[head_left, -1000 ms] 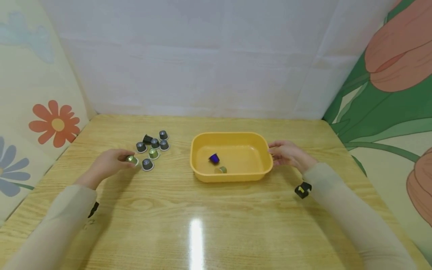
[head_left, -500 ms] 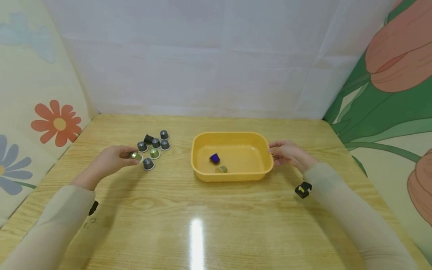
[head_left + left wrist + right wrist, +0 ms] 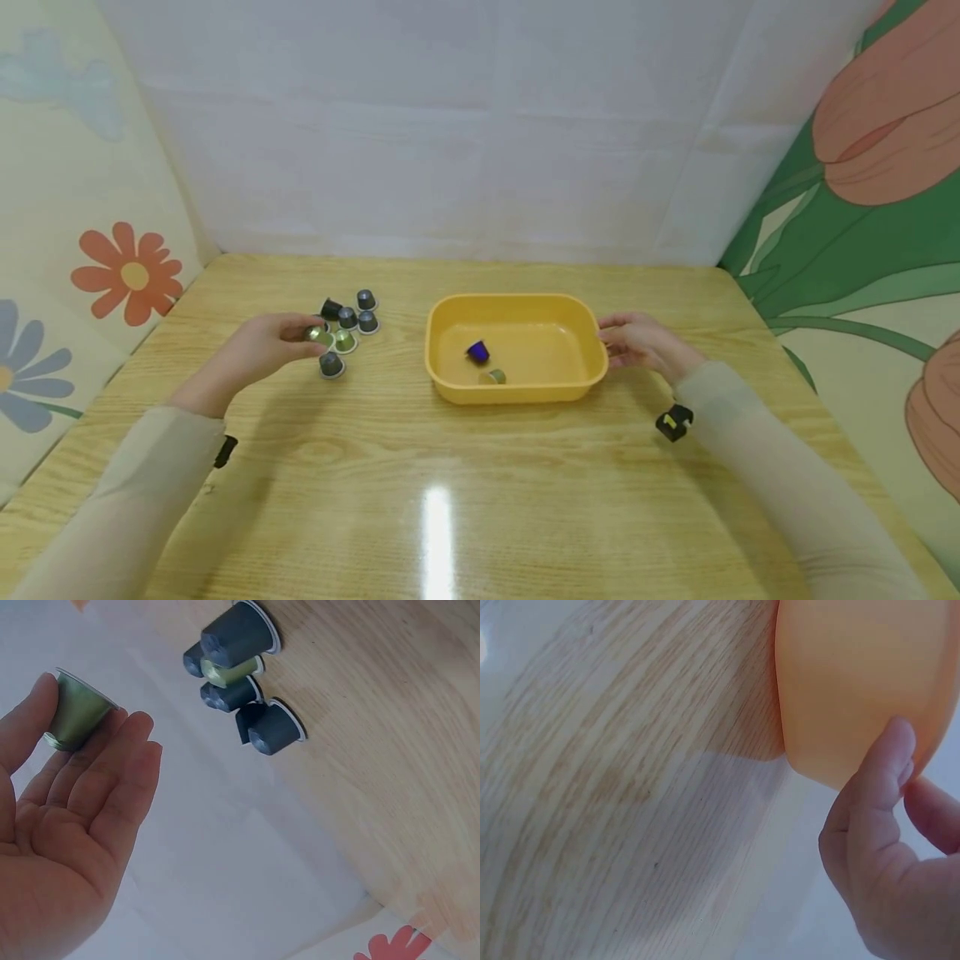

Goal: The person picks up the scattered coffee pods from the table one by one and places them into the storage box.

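Grips the right end of the yellow tray [image 3: 517, 394] with the right hand [image 3: 641, 343], as a second ago. With the left hand [image 3: 258, 348], shifted rightward to the loose capsules [image 3: 347, 317], pinches a green capsule [image 3: 79, 712] between thumb and fingertips. Closer to the tray than before, so apparently picked out and under way, but not yet inside beside the blue capsule [image 3: 477, 352] and pale capsule [image 3: 493, 377].

Head view: from above, facing forward and down, farthest off; takes in desk [image 3: 570, 483], left hand [image 3: 258, 354], right hand [image 3: 643, 343]. Left wrist: close, canted (desk edge runs diagonally); shares green capsule [image 3: 79, 712] with head. Right wrist: close beside yellow tub [image 3: 862, 682], also shared with head.
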The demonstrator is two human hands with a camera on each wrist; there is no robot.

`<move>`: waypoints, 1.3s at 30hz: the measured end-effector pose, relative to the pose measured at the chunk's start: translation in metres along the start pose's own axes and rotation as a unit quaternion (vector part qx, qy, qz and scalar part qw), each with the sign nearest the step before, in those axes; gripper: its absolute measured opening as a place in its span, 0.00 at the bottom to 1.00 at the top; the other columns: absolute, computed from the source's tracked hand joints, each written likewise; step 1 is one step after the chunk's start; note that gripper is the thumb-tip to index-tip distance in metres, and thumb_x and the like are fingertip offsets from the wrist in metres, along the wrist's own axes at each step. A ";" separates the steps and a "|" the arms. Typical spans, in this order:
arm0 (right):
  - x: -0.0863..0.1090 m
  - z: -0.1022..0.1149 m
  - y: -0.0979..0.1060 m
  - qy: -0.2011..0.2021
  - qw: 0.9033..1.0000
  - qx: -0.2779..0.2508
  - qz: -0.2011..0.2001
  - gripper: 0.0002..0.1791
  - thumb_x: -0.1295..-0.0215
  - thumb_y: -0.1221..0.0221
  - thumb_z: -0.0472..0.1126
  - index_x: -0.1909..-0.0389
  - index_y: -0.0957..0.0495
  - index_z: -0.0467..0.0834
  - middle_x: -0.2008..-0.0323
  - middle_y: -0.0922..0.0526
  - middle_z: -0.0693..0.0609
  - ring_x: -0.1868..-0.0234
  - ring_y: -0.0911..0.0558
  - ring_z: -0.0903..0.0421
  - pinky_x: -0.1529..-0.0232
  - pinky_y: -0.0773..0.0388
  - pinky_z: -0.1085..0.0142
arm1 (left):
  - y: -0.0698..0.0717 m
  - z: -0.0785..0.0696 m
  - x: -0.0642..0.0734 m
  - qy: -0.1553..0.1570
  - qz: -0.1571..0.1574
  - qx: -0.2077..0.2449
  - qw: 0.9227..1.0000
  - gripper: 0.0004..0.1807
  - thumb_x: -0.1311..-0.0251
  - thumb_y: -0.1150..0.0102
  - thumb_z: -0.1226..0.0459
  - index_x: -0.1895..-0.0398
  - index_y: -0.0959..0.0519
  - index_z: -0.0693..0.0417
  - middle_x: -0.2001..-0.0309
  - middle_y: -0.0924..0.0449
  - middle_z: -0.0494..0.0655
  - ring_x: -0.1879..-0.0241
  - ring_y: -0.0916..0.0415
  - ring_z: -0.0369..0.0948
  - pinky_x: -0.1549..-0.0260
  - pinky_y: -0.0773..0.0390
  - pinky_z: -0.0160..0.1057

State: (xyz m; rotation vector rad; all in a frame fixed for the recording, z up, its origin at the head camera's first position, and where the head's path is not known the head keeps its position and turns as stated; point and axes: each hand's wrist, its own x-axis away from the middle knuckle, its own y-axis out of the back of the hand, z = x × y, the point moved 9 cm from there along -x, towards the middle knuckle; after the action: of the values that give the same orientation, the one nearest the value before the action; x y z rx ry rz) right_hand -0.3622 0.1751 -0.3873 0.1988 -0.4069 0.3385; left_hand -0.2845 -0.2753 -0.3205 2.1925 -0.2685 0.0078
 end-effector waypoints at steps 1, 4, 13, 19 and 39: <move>0.000 0.000 0.000 0.000 1.000 0.002 0.000 0.26 0.27 0.53 0.31 0.32 0.45 0.27 0.69 0.19 0.52 0.70 0.18 0.59 0.68 0.17 0.67 | 0.000 -0.002 0.000 -0.001 0.000 -0.003 1.000 0.35 0.34 0.41 0.53 0.33 0.35 0.69 0.39 0.31 0.71 0.39 0.34 0.65 0.45 0.32 0.64; 0.002 0.001 -0.001 0.001 1.000 0.005 0.002 0.27 0.26 0.52 0.32 0.31 0.45 0.27 0.68 0.19 0.51 0.70 0.18 0.59 0.67 0.17 0.66 | -0.002 -0.008 -0.001 -0.002 0.001 -0.002 1.000 0.35 0.34 0.41 0.53 0.33 0.35 0.69 0.39 0.31 0.71 0.40 0.33 0.65 0.45 0.31 0.64; 0.001 0.000 -0.001 0.003 1.000 0.005 0.004 0.27 0.26 0.52 0.32 0.31 0.45 0.27 0.67 0.19 0.51 0.69 0.18 0.59 0.67 0.17 0.66 | -0.009 -0.021 -0.004 0.001 0.010 0.029 1.000 0.35 0.33 0.41 0.53 0.31 0.36 0.67 0.39 0.30 0.69 0.39 0.33 0.63 0.45 0.31 0.64; -0.001 -0.002 -0.001 0.001 1.000 -0.007 0.004 0.26 0.27 0.52 0.31 0.32 0.44 0.26 0.69 0.20 0.52 0.71 0.19 0.59 0.69 0.17 0.67 | -0.013 -0.029 -0.007 0.002 0.010 0.042 0.999 0.35 0.33 0.41 0.54 0.31 0.36 0.65 0.38 0.32 0.69 0.38 0.34 0.62 0.44 0.31 0.63; -0.001 -0.001 0.001 -0.001 1.000 -0.001 0.001 0.26 0.26 0.53 0.31 0.32 0.45 0.26 0.68 0.20 0.52 0.71 0.19 0.60 0.68 0.17 0.67 | -0.026 -0.049 -0.014 -0.019 0.010 0.089 0.996 0.35 0.34 0.41 0.53 0.30 0.36 0.63 0.38 0.28 0.64 0.38 0.32 0.58 0.40 0.34 0.60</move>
State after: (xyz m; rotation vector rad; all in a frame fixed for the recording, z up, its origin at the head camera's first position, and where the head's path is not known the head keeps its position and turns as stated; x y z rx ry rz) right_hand -0.3633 0.1755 -0.3889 0.1962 -0.4103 0.3397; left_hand -0.2890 -0.2183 -0.3137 2.3680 -0.3228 0.0007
